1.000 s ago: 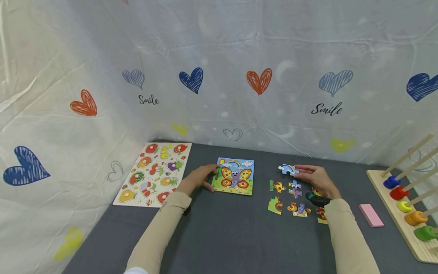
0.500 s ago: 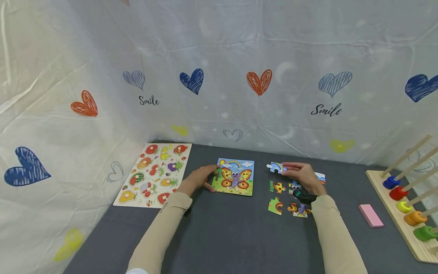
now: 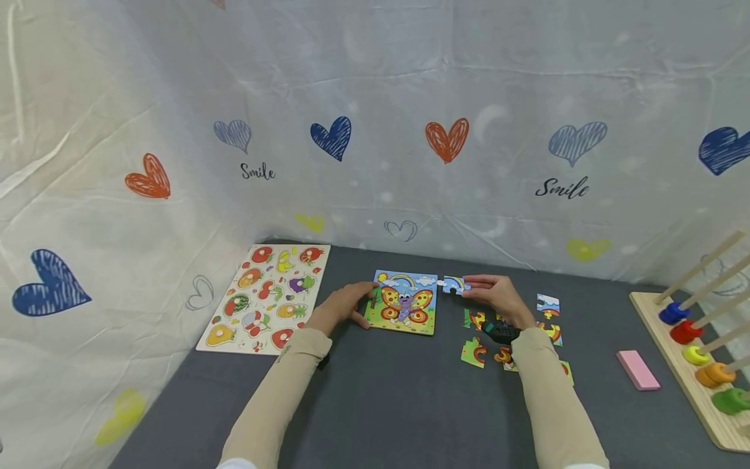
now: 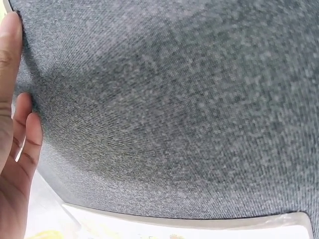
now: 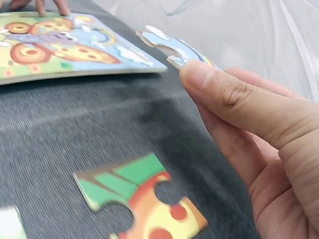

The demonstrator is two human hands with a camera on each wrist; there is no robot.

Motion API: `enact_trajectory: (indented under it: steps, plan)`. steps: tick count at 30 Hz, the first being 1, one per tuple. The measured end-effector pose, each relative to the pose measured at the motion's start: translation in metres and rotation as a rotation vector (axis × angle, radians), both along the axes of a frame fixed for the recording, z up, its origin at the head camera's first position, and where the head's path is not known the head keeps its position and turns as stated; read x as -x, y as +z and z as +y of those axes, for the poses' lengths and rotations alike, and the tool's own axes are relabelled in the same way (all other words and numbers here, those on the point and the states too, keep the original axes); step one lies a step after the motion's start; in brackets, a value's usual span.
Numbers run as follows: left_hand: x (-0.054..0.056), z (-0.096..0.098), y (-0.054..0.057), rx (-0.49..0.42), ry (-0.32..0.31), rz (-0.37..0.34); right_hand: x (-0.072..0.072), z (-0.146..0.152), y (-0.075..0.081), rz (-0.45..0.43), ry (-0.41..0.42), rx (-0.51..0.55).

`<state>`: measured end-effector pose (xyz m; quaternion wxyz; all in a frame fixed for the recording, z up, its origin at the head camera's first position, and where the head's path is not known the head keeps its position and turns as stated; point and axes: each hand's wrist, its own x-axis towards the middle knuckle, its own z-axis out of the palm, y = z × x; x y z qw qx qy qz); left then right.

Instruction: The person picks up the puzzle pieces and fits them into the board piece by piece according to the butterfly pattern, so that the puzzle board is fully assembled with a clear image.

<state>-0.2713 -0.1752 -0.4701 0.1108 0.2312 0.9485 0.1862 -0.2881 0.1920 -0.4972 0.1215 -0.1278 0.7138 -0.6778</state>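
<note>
Right hand pinches a flat blue rainbow jigsaw piece between fingertips; left hand, fingers spread, touches a square multicoloured butterfly board

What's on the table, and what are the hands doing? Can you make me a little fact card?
Left hand: touching the left side of the butterfly board
Right hand: pinching a rainbow piece
Other puzzle pieces: lying near the right hand and sleeve, some partly hidden
Fruit board: left
Pink block: right
Ring stand: far right, with colored rings
</note>
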Motion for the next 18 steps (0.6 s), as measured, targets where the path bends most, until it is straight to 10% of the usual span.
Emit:
enact_trajectory:
  steps: [18]
  plan:
    - [-0.001,-0.001,-0.001,0.004,-0.018,0.012,0.012,-0.054,0.002,-0.037,-0.01,0.038]
